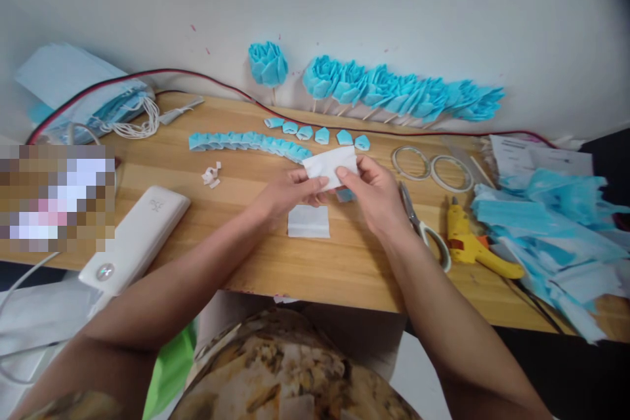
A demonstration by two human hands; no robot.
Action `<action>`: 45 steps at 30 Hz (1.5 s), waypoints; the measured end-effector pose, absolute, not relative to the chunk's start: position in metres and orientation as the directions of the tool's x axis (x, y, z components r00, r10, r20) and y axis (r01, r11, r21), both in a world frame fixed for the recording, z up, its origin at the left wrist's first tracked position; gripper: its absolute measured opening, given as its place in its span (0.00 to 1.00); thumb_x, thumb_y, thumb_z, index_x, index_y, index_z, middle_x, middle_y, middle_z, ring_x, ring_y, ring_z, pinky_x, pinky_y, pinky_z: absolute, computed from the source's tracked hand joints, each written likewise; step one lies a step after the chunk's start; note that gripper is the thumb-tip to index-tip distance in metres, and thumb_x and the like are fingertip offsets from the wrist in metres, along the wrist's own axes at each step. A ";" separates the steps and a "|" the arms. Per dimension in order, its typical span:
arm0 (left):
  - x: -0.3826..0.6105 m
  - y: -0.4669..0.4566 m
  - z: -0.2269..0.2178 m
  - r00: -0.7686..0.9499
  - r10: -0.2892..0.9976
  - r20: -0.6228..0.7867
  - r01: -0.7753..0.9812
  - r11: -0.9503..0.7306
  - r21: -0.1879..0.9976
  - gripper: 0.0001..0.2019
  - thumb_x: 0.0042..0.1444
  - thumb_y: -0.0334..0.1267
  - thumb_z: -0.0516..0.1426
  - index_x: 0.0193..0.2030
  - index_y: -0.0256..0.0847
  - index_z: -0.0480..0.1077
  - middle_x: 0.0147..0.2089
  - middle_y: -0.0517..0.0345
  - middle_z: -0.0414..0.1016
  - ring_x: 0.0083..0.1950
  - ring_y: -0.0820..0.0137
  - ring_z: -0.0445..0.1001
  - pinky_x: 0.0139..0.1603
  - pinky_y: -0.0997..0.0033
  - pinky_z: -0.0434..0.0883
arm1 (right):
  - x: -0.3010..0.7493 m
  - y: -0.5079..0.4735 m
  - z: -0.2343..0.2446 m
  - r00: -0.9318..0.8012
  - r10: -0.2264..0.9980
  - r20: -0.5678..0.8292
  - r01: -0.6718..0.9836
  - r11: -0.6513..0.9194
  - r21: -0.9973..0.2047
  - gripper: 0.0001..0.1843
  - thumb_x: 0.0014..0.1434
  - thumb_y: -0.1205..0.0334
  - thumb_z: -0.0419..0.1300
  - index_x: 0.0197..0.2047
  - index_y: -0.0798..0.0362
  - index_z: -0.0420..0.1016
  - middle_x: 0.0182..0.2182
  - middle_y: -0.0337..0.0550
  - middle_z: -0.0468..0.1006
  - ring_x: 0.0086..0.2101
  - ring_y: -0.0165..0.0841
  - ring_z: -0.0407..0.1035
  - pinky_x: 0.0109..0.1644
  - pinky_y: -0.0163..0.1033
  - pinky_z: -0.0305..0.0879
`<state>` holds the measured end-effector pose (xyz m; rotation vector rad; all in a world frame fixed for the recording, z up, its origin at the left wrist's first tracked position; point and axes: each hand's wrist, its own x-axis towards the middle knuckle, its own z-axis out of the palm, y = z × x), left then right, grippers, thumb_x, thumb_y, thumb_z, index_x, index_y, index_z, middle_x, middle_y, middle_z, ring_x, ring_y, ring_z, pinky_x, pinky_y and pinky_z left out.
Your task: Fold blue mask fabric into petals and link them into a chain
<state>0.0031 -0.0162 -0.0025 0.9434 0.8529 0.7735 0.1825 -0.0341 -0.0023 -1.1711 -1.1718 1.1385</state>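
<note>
Between my two hands, above the wooden table, is a white rectangular piece of fabric (329, 165). My left hand (295, 189) pinches its lower left side, thumb on the front. On its right side, my right hand (371, 184) grips it with the thumb pressed on the face. Just below lies another pale rectangular piece (308, 222), flat on the wood. Behind my hands a row of overlapping folded blue pieces (246, 140) runs leftward. Several separate folded blue pieces (322, 136) sit farther back.
Blue flowers on sticks (378, 88) lean along the wall. To the right are tape rolls (451, 174), scissors (417, 220), a yellow glue gun (467, 243) and blue scraps (556, 216). On the left lie a white power bank (135, 239) and stacked face masks (83, 88). A red-black cable (197, 73) crosses behind.
</note>
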 end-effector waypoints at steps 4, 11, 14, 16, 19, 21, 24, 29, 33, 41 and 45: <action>-0.002 -0.011 0.000 0.391 0.888 -0.242 -0.215 0.344 0.914 0.08 0.58 0.36 0.66 0.32 0.33 0.81 0.30 0.52 0.82 0.29 0.73 0.76 0.33 0.74 0.72 | 0.187 -0.032 -0.002 0.044 0.997 0.065 0.042 0.063 -0.997 0.19 0.58 0.52 0.71 0.51 0.45 0.77 0.30 0.34 0.80 0.30 0.31 0.74 0.32 0.37 0.70; -0.006 -0.006 0.010 0.349 0.892 -0.286 -0.271 0.388 0.881 0.08 0.59 0.30 0.63 0.29 0.32 0.76 0.29 0.52 0.81 0.24 0.75 0.74 0.28 0.75 0.68 | 0.207 -0.031 0.007 0.009 0.981 0.192 0.157 0.188 -0.970 0.17 0.64 0.55 0.65 0.56 0.41 0.77 0.38 0.38 0.85 0.40 0.37 0.81 0.46 0.45 0.79; -0.006 -0.008 0.014 0.359 0.878 -0.318 -0.287 0.427 0.857 0.08 0.61 0.28 0.62 0.30 0.32 0.75 0.28 0.52 0.80 0.23 0.75 0.74 0.28 0.75 0.68 | 0.215 -0.031 0.007 -0.083 0.961 0.265 0.216 0.277 -0.936 0.13 0.66 0.59 0.63 0.52 0.41 0.83 0.44 0.39 0.86 0.45 0.37 0.81 0.50 0.46 0.79; -0.006 -0.009 0.015 0.380 0.867 -0.324 -0.289 0.444 0.848 0.08 0.61 0.28 0.62 0.29 0.32 0.74 0.28 0.51 0.81 0.24 0.75 0.74 0.28 0.74 0.68 | 0.218 -0.032 0.006 -0.129 0.953 0.275 0.263 0.300 -0.917 0.12 0.66 0.60 0.63 0.49 0.42 0.85 0.44 0.39 0.86 0.43 0.36 0.80 0.46 0.43 0.77; -0.007 -0.010 0.016 0.416 0.849 -0.326 -0.282 0.461 0.841 0.08 0.61 0.29 0.63 0.30 0.32 0.74 0.29 0.52 0.80 0.24 0.75 0.74 0.29 0.74 0.68 | 0.219 -0.033 0.004 -0.147 0.953 0.264 0.314 0.298 -0.901 0.12 0.65 0.61 0.65 0.48 0.42 0.87 0.41 0.39 0.86 0.37 0.33 0.77 0.41 0.41 0.74; -0.008 -0.009 0.016 0.434 0.838 -0.330 -0.270 0.471 0.840 0.07 0.62 0.29 0.62 0.31 0.32 0.75 0.28 0.53 0.80 0.24 0.75 0.74 0.29 0.73 0.67 | 0.218 -0.033 0.003 -0.147 0.954 0.262 0.328 0.297 -0.897 0.11 0.64 0.61 0.66 0.48 0.42 0.88 0.40 0.39 0.86 0.37 0.33 0.76 0.41 0.40 0.73; -0.008 -0.009 0.015 0.460 0.827 -0.323 -0.252 0.471 0.846 0.09 0.62 0.30 0.62 0.30 0.32 0.75 0.29 0.53 0.80 0.24 0.75 0.74 0.29 0.74 0.67 | 0.216 -0.033 0.002 -0.134 0.958 0.255 0.318 0.285 -0.904 0.09 0.61 0.58 0.70 0.46 0.43 0.88 0.37 0.38 0.84 0.36 0.32 0.74 0.41 0.40 0.71; -0.010 -0.009 0.010 0.499 0.820 -0.281 -0.253 0.448 0.857 0.09 0.58 0.35 0.66 0.30 0.33 0.75 0.31 0.52 0.81 0.25 0.75 0.74 0.31 0.73 0.68 | 0.212 -0.032 0.003 -0.068 0.970 0.235 0.295 0.244 -0.924 0.07 0.59 0.53 0.73 0.38 0.45 0.87 0.31 0.37 0.82 0.31 0.31 0.71 0.36 0.38 0.67; -0.010 -0.008 0.008 0.523 0.809 -0.268 -0.240 0.442 0.864 0.12 0.58 0.41 0.66 0.32 0.32 0.75 0.34 0.47 0.82 0.27 0.73 0.75 0.30 0.72 0.67 | 0.207 -0.032 0.006 -0.021 0.975 0.223 0.264 0.220 -0.939 0.08 0.58 0.52 0.72 0.35 0.47 0.85 0.29 0.37 0.81 0.29 0.30 0.70 0.33 0.38 0.66; -0.006 -0.006 0.008 0.468 0.842 -0.268 -0.282 0.430 0.857 0.20 0.59 0.53 0.66 0.44 0.36 0.74 0.38 0.49 0.82 0.29 0.72 0.76 0.29 0.73 0.68 | 0.204 -0.031 0.008 0.008 0.980 0.197 0.227 0.190 -0.955 0.08 0.56 0.54 0.71 0.32 0.48 0.82 0.28 0.37 0.79 0.28 0.30 0.68 0.31 0.37 0.64; -0.006 -0.006 0.006 0.416 0.870 -0.264 -0.319 0.412 0.854 0.17 0.57 0.48 0.68 0.41 0.35 0.75 0.34 0.54 0.78 0.31 0.71 0.77 0.29 0.73 0.70 | 0.204 -0.031 0.008 -0.030 0.978 0.209 0.223 0.210 -0.952 0.06 0.57 0.55 0.70 0.32 0.48 0.82 0.29 0.37 0.80 0.30 0.30 0.70 0.34 0.38 0.66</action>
